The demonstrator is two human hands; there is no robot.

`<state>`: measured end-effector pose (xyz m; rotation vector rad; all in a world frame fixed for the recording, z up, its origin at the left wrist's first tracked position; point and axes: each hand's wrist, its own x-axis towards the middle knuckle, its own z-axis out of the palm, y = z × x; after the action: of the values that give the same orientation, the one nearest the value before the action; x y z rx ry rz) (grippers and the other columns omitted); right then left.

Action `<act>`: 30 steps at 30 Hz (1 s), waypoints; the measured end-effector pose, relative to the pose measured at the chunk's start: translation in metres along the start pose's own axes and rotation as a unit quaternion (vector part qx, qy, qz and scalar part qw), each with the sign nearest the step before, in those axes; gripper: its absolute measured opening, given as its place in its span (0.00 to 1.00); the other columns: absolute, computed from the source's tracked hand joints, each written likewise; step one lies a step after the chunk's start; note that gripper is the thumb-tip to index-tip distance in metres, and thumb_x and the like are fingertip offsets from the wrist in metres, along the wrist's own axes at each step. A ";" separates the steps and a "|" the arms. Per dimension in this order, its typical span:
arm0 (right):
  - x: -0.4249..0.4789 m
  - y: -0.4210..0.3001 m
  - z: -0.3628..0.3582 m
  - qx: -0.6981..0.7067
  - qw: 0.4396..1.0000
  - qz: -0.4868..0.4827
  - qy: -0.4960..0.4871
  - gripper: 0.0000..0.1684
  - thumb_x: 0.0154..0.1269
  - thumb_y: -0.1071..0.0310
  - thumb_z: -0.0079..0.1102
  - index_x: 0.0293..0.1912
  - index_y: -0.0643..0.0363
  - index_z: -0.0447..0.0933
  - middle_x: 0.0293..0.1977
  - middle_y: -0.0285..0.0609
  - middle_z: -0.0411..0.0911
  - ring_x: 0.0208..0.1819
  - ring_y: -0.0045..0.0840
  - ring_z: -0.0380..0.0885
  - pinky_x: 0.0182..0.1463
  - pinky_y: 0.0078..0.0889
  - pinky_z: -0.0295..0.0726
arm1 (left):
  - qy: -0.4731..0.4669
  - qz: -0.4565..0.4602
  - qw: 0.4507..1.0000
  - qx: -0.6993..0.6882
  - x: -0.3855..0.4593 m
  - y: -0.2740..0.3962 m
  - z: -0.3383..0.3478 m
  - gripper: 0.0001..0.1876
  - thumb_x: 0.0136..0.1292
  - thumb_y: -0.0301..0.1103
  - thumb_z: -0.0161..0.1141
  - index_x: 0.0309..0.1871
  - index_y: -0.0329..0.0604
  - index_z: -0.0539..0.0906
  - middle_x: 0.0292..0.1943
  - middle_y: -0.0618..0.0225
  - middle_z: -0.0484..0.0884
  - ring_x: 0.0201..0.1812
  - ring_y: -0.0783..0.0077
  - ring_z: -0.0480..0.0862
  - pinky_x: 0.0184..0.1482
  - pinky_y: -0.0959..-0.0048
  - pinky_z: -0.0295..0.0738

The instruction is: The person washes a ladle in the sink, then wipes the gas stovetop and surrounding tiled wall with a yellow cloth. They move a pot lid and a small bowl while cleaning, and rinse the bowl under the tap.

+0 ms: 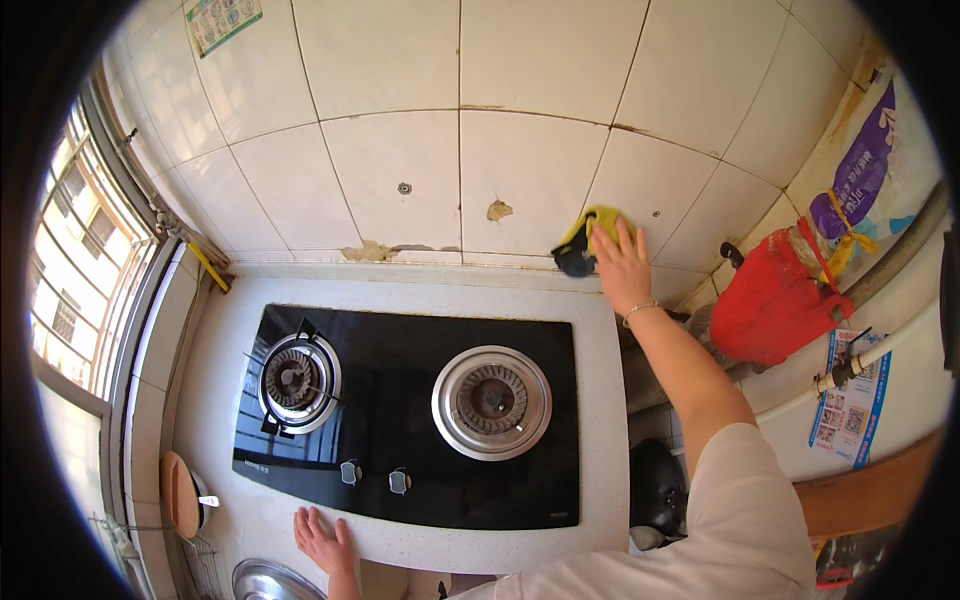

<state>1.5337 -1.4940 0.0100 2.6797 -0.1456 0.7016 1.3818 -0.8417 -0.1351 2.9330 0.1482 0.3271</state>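
Note:
A yellow and dark cloth (579,244) lies pressed against the white tiled wall (525,180), under the spread fingers of my right hand (624,266). That arm reaches past the right side of the black glass gas stove (386,412). My left hand (324,541) rests with its fingers apart on the front edge of the speckled worktop (600,450), holding nothing. The stove's right burner (492,403) has no pan support on it. Over the left burner (291,381) sits a black support. Two knobs are at the stove's front.
At left are a barred window (90,240), a yellow gas pipe (208,266) and a pot with a wooden lid (180,495). A metal lid (270,581) lies at the front left. A red bag (772,300) hangs at right, above a dark wok (657,487).

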 end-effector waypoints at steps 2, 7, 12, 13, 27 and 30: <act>0.032 0.011 -0.034 -0.016 0.998 0.021 0.049 0.30 0.61 0.63 0.60 0.63 0.52 0.70 0.68 0.31 0.62 0.73 0.40 0.52 0.75 0.56 0.46 | -0.006 0.000 1.000 0.001 0.002 0.004 -0.002 0.30 0.53 0.43 0.64 0.59 0.40 0.74 0.66 0.54 0.68 0.68 0.50 0.63 0.69 0.54 0.54; 0.103 0.032 -0.075 0.002 0.969 0.126 0.211 0.37 0.61 0.57 0.62 0.67 0.56 0.63 0.70 0.41 0.55 0.71 0.52 0.50 0.72 0.56 0.51 | 0.010 0.021 1.000 0.010 -0.002 -0.004 0.001 0.30 0.54 0.42 0.64 0.60 0.39 0.73 0.65 0.53 0.68 0.68 0.50 0.64 0.69 0.54 0.54; 0.076 0.000 0.001 0.093 0.922 0.302 0.226 0.42 0.61 0.55 0.62 0.68 0.63 0.58 0.72 0.53 0.49 0.73 0.57 0.44 0.74 0.48 0.49 | 0.001 0.015 0.999 0.029 -0.004 -0.002 -0.005 0.30 0.54 0.44 0.63 0.60 0.39 0.73 0.65 0.53 0.68 0.68 0.50 0.64 0.68 0.53 0.54; 0.062 -0.011 0.022 0.103 0.910 0.346 0.206 0.43 0.61 0.55 0.62 0.68 0.65 0.56 0.72 0.55 0.48 0.73 0.57 0.43 0.75 0.47 0.48 | 0.001 0.014 0.999 0.033 -0.004 -0.002 -0.006 0.30 0.54 0.44 0.63 0.60 0.39 0.73 0.65 0.53 0.68 0.68 0.50 0.63 0.68 0.53 0.54; 0.093 0.089 0.018 0.309 0.766 0.458 0.329 0.33 0.54 0.55 0.61 0.53 0.72 0.71 0.53 0.61 0.73 0.59 0.55 0.65 0.69 0.50 0.58 | -0.031 0.033 0.999 -0.004 0.010 0.027 -0.029 0.31 0.60 0.53 0.60 0.61 0.42 0.75 0.63 0.53 0.72 0.66 0.50 0.66 0.66 0.51 0.59; 0.133 0.119 -0.060 0.206 0.858 0.313 0.352 0.32 0.54 0.58 0.58 0.54 0.70 0.69 0.54 0.65 0.71 0.59 0.55 0.66 0.70 0.52 0.53 | -0.031 0.012 0.999 0.013 0.001 0.022 -0.036 0.30 0.61 0.53 0.59 0.61 0.42 0.75 0.63 0.53 0.71 0.66 0.50 0.66 0.66 0.51 0.59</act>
<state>1.5993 -1.5827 0.1621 2.5122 -0.7573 2.0636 1.3767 -0.8568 -0.0956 2.9680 0.1085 0.2396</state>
